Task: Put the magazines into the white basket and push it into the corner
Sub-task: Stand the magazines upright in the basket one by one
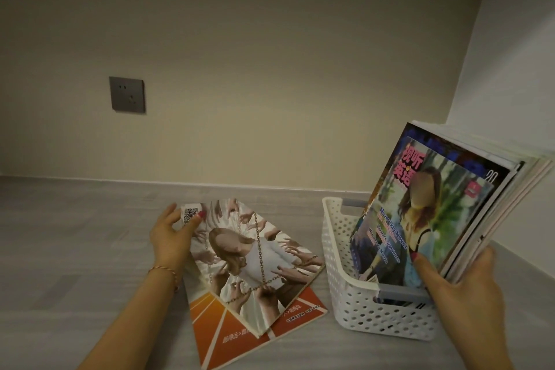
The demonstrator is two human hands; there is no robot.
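Note:
A white perforated basket stands on the grey floor at the right. A stack of magazines leans upright in it, tilted right; my right hand grips the stack's lower edge, thumb on the front cover. On the floor left of the basket lies a magazine with a woman and chains on its cover, resting on an orange one. My left hand pinches the upper magazine's far corner by the QR code.
A beige wall runs along the back with a grey socket at the left. A white side wall meets it at the right, forming a corner behind the basket. Grey floor stretches to the left.

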